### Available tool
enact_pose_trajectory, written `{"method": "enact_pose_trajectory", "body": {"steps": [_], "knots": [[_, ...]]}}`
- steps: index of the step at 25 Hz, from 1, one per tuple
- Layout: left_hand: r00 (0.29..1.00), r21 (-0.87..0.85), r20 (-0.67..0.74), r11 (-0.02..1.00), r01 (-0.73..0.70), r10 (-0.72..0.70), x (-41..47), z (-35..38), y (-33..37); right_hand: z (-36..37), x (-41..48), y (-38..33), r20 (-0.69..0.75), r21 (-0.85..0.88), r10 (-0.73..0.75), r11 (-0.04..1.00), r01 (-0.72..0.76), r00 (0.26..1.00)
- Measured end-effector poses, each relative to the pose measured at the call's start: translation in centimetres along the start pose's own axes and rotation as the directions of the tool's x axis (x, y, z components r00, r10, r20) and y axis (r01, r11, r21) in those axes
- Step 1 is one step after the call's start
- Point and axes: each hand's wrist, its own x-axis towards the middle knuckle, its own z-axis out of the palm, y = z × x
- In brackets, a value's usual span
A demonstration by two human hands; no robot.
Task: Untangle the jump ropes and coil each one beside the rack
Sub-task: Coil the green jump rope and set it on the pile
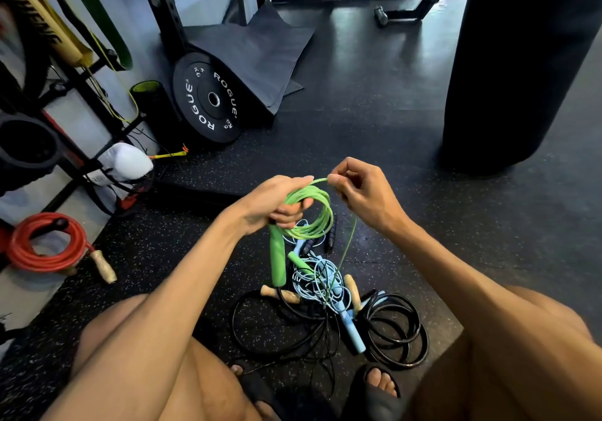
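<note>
My left hand [277, 204] grips several loops of a green jump rope [321, 215], and one green handle [278, 257] hangs down from that fist. My right hand [361, 192] pinches the same green cord just right of the coil, and a thin green strand drops from it into the pile. On the floor between my knees lies a tangle of a light blue rope [321, 282], black ropes [395, 336] and wooden handles [280, 293]. A red rope [45, 244] with a wooden handle lies coiled at the left beside the rack [75, 146].
A black Rogue weight plate [208, 101] leans against the rack upright. A foam roller [150, 98] stands next to it. Folded black mats [260, 58] lie behind. A black punching bag [521, 62] hangs at the right. My sandalled feet [374, 388] are at the bottom edge.
</note>
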Motion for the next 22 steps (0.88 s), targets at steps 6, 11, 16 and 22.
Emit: {"method": "enact_pose_trajectory", "body": {"steps": [6, 11, 16, 22], "knots": [[0.988, -0.307, -0.108, 0.942, -0.137, 0.108, 0.0, -0.8, 0.3, 0.9, -0.3, 0.6, 0.204, 0.009, 0.204, 0.978, -0.210, 0.958], [0.940, -0.413, -0.291, 0.863, -0.290, 0.177, 0.3, -1.8, 0.0, 1.5, -1.5, 3.1, 0.529, -0.262, 0.441, 0.898, -0.354, 0.725], [0.842, -0.352, -0.509, 0.849, -0.395, 0.180, 0.4, -2.2, 0.1, 0.7, -1.1, 1.2, 0.590, 0.070, 0.399, 0.841, -0.537, 0.702], [0.763, -0.325, -0.622, 0.829, -0.455, 0.176, 0.5, -2.4, 0.6, -0.2, -0.4, -3.2, 0.587, 0.499, 0.232, 0.652, -0.572, 0.776]]}}
